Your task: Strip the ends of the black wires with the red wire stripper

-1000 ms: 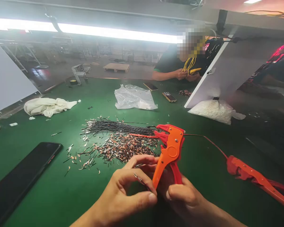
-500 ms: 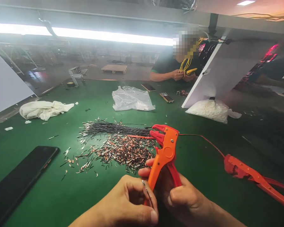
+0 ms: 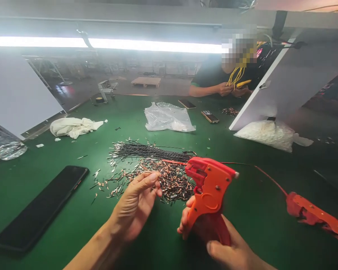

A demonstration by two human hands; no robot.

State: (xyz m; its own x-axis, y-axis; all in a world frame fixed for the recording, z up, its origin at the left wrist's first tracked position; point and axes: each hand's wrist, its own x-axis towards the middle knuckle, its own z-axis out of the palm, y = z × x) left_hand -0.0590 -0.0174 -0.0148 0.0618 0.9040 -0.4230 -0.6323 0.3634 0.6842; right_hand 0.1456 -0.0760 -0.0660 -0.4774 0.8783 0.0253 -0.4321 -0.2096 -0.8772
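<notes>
My right hand (image 3: 211, 232) is wrapped round the handles of an orange and red wire stripper (image 3: 211, 191), its jaws pointing up and to the left. My left hand (image 3: 141, 202) is over the near left edge of a pile of cut wire scraps (image 3: 171, 180), with thumb and fingertips pinched together; what they hold, if anything, is too small to make out. Behind the pile lies a bundle of black wires (image 3: 149, 151) with bare ends at the left. A red wire (image 3: 173, 162) runs between the bundle and the scraps.
A large black phone (image 3: 42, 210) lies at the left. Farther back are white cloth (image 3: 74, 127), a clear plastic bag (image 3: 169, 118) and two phones. A second stripper (image 3: 317, 213) and a filled white bag (image 3: 266, 133) are at the right. Across the table, a person holds yellow wires.
My left hand has moved up and left, away from the stripper handle to the scraps. The stripper has turned and shifted right in my right hand. The whole view has shifted, too.
</notes>
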